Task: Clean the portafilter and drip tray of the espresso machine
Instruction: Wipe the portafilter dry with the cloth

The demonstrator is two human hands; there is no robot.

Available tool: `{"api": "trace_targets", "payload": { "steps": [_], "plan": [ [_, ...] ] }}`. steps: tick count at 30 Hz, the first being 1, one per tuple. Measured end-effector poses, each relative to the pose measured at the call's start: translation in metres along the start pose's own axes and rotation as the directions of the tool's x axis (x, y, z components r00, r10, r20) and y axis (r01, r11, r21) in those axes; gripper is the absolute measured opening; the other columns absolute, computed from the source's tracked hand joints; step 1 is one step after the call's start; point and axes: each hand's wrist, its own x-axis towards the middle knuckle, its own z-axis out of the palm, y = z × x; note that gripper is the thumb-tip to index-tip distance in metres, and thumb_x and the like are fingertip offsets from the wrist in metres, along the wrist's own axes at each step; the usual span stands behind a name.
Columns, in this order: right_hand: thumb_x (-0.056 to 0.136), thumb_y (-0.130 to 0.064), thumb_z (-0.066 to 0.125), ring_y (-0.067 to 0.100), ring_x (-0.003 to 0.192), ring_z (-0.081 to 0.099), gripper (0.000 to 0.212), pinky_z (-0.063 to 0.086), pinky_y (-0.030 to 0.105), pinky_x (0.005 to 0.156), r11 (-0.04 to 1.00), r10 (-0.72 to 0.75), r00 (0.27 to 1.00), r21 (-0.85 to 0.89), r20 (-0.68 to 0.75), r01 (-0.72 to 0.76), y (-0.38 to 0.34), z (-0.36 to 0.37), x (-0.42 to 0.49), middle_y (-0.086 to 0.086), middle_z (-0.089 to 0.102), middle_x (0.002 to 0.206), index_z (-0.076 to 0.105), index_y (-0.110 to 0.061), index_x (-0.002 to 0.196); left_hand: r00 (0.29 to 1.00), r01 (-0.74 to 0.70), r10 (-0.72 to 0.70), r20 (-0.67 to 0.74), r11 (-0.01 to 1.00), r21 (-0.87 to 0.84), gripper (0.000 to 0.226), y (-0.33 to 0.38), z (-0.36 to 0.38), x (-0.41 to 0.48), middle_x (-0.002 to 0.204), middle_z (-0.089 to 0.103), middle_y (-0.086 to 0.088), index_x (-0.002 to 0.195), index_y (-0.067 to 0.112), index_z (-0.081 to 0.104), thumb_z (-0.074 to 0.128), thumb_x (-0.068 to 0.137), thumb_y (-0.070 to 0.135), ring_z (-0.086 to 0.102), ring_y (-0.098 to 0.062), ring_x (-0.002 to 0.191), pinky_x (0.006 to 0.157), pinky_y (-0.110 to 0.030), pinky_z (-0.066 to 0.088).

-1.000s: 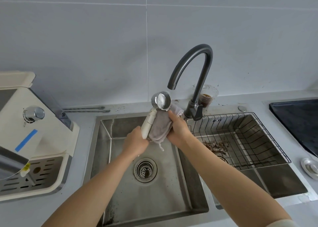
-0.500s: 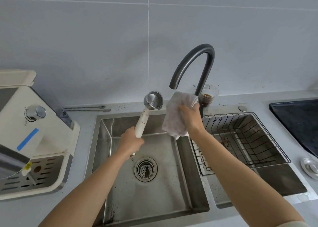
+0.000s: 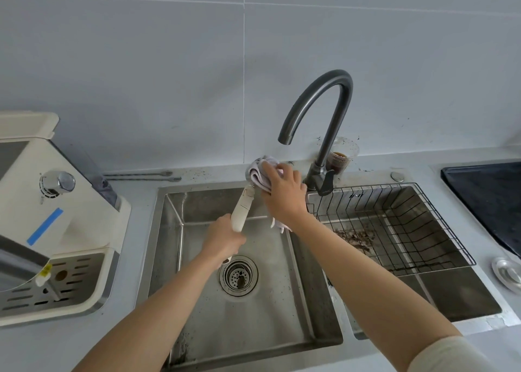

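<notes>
My left hand (image 3: 224, 237) grips the cream handle of the portafilter (image 3: 242, 212) over the left sink basin, handle slanting up to the right. The metal basket end is hidden under a pale grey cloth (image 3: 260, 171), which my right hand (image 3: 283, 195) presses over it. A tail of the cloth hangs below my right wrist. The cream espresso machine (image 3: 56, 211) stands on the counter at the left, with its slotted drip tray (image 3: 64, 281) in place at the front.
A dark gooseneck faucet (image 3: 327, 112) arches just right of the hands, no water running. A wire basket (image 3: 394, 225) with brown debris sits in the right basin. The left basin (image 3: 197, 315) has a drain (image 3: 239, 275). A cup of brown liquid (image 3: 341, 157) stands behind the faucet; black cooktop (image 3: 490, 196) at right.
My right hand had lifted the cloth off the basket and spread it in the air; now the cloth is bunched over the basket end again. The portafilter has stayed over the left basin.
</notes>
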Motion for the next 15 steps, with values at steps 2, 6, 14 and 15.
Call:
{"api": "trace_targets", "payload": {
  "steps": [2,6,14,15],
  "plan": [
    [0.086,-0.015,0.049,0.032,0.126,0.03,0.052,0.03,0.045,0.101,1.0,0.007,1.0,0.019,0.003,-0.007,0.003,0.0,0.002,0.007,0.03,0.141,0.038,-0.032,0.134,1.0,-0.003,0.003,-0.003,1.0,-0.011,0.019,0.001,0.0,0.0,0.069,0.046,-0.001,0.091,0.009,0.046,0.056,0.078,-0.001,0.047,-0.016,0.049,0.046,-0.024,0.036],
    [0.085,0.002,0.044,0.036,0.114,0.048,0.054,0.042,0.033,0.087,0.979,-0.02,0.998,0.203,0.058,0.007,0.006,0.001,0.005,0.014,0.029,0.14,0.042,-0.02,0.135,1.0,-0.002,0.002,0.002,1.0,0.013,0.021,0.001,0.0,0.001,0.072,0.048,-0.002,0.093,0.009,0.047,0.058,0.077,-0.001,0.05,-0.019,0.054,0.049,-0.028,0.044],
    [0.086,0.008,0.037,0.031,0.115,0.04,0.042,0.037,0.031,0.097,0.984,-0.009,0.984,0.176,0.176,-0.022,0.018,-0.003,0.023,0.014,0.035,0.123,0.058,-0.011,0.118,0.998,-0.051,0.055,-0.009,0.976,0.211,0.028,-0.003,-0.009,0.002,0.089,0.056,-0.008,0.106,0.007,0.051,0.056,0.079,0.003,0.063,-0.032,0.082,0.069,-0.038,0.053],
    [0.088,0.006,0.04,0.03,0.118,0.038,0.038,0.037,0.032,0.098,0.985,-0.043,0.983,0.17,0.177,0.013,0.019,-0.005,0.024,0.014,0.037,0.12,0.061,-0.011,0.115,0.998,-0.055,0.059,-0.013,0.975,0.215,0.028,-0.002,-0.011,0.002,0.089,0.057,-0.008,0.106,0.006,0.052,0.056,0.079,0.002,0.062,-0.03,0.077,0.064,-0.035,0.051]
  ]
}}
